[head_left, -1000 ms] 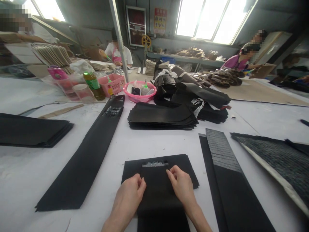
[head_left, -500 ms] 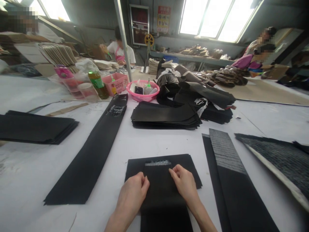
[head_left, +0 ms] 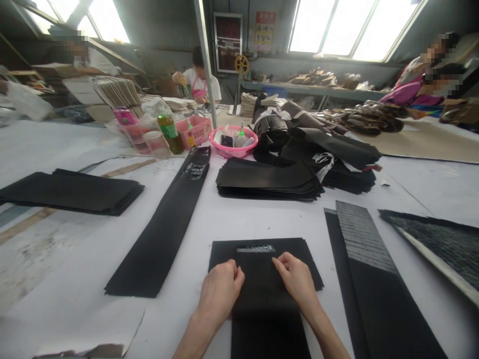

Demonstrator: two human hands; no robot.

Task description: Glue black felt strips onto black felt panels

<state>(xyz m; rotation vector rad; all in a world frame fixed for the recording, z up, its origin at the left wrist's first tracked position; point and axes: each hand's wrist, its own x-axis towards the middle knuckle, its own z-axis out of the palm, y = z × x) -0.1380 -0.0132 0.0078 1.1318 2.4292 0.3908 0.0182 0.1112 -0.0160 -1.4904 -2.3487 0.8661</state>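
Note:
A black strip of sheet material point(head_left: 258, 289) runs toward me, its far end lying over a stack of black sheets point(head_left: 310, 264). Shiny, wet-looking glue point(head_left: 258, 248) shows along that far end. My left hand point(head_left: 221, 289) is closed on the strip's left edge, thumb against curled fingers. On the opposite edge, my right hand point(head_left: 295, 274) pinches the strip between thumb and fingers. Left of my hands lies a long pile of black strips point(head_left: 160, 239) with a glossy patch at its far end. Right of them are black strips with a greyish lined end point(head_left: 368, 239).
Beyond my hands sits another stack of black pieces point(head_left: 265, 179). A pink basin point(head_left: 234, 144) with a phone and a bottle, a green bottle point(head_left: 170, 133) and a pink basket point(head_left: 192, 130) stand behind. More black sheets point(head_left: 71, 192) lie left. Co-workers sit across the table.
The view has swung left, so everything sits further right in the picture. Both hands keep their hold on the strip and have barely moved relative to the stack.

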